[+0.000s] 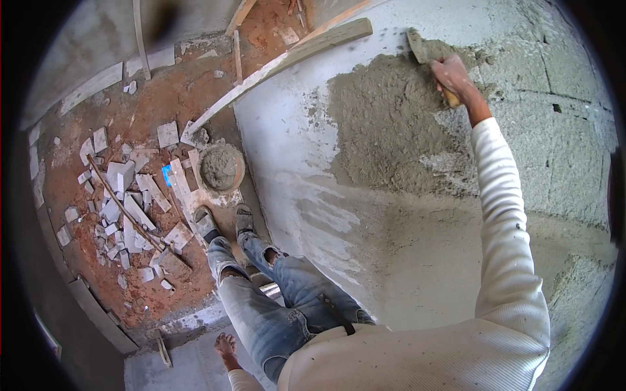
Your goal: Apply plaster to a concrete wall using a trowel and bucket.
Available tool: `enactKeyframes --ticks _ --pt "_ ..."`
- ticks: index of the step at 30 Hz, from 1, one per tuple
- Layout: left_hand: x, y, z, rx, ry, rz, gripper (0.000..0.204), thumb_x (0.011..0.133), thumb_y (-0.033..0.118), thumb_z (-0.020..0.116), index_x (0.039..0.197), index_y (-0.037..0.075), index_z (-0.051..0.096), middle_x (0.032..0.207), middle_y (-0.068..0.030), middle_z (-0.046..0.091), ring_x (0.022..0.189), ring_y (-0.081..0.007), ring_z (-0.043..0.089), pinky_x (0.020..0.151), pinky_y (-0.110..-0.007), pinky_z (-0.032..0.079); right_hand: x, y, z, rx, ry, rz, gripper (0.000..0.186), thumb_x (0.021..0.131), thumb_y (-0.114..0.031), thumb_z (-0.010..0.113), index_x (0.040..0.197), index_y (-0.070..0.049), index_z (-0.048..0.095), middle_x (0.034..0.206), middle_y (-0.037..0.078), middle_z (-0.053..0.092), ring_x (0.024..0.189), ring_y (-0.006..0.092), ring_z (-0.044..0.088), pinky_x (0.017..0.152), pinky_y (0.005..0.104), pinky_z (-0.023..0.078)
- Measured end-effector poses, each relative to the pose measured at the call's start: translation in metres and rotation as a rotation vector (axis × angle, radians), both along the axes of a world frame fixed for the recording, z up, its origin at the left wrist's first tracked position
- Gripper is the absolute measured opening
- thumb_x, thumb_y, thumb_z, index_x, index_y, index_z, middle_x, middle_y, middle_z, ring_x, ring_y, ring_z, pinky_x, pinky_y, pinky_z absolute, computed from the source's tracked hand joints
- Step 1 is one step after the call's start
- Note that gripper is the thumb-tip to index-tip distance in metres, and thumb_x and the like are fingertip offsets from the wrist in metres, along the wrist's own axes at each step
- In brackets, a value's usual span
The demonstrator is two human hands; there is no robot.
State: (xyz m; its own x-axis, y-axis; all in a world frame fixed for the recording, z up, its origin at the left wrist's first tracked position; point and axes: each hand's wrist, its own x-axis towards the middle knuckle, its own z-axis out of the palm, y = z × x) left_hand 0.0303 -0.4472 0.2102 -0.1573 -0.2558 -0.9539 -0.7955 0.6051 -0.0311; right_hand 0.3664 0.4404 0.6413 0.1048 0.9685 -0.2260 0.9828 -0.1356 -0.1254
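White wall (282, 127), gritty mortar (378, 124), trowel (415, 47)

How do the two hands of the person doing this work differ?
The right hand is stretched out at the wall, while the left hand hangs low beside the jeans. The right hand is closed around the handle of a trowel; the left hand looks empty, its fingers loosely bent. Both hands are bare and come out of long white sleeves.

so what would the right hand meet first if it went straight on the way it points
Beyond its trowel, the right hand would probably meet the bare pale wall, though depth is unclear.
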Motion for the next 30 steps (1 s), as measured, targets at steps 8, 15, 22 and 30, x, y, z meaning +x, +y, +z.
enactKeyframes --ticks 8,15,22,30 --pt "-0.028 0.070 -0.017 0.137 0.011 -0.092 0.013 0.098 0.022 0.060 0.109 0.014 0.061 0.083 -0.0050 0.067 0.058 -0.0114 0.057 0.046 -0.022 0.037 0.013 -0.081 0.036 0.287 -0.490 0.386 0.037 0.094 -0.027 0.056 0.100 0.007 0.070 0.079 0.028 0.070 0.077 0.0386 0.071 0.078 0.0515 0.057" --pt "-0.090 0.126 -0.009 0.202 0.136 -0.250 0.032 0.097 0.031 0.063 0.125 0.017 0.061 0.110 -0.0048 0.073 0.081 -0.0121 0.064 0.067 -0.028 0.048 -0.072 -0.206 0.034 -0.403 0.386 0.161 0.026 0.098 -0.025 0.065 0.102 0.000 0.072 0.065 0.006 0.065 0.045 0.0094 0.055 0.038 0.0264 0.044" --pt "-0.095 0.076 0.008 0.247 0.159 -0.089 0.015 0.098 0.022 0.062 0.110 0.014 0.062 0.088 -0.0059 0.069 0.067 -0.0140 0.060 0.052 -0.026 0.041 0.063 -0.162 -0.071 0.082 0.284 -0.067 0.027 0.099 -0.019 0.059 0.111 0.002 0.071 0.063 0.002 0.060 0.044 0.0096 0.053 0.038 0.0269 0.042" --pt "-0.083 0.072 0.023 0.122 0.077 -0.165 0.007 0.098 0.017 0.061 0.098 0.010 0.059 0.072 -0.0013 0.060 0.054 -0.0105 0.054 0.042 -0.021 0.031 0.044 -0.077 -0.178 -0.217 0.207 -0.032 0.030 0.091 -0.019 0.058 0.090 0.010 0.066 0.063 0.013 0.062 0.049 0.0229 0.062 0.047 0.0391 0.050"
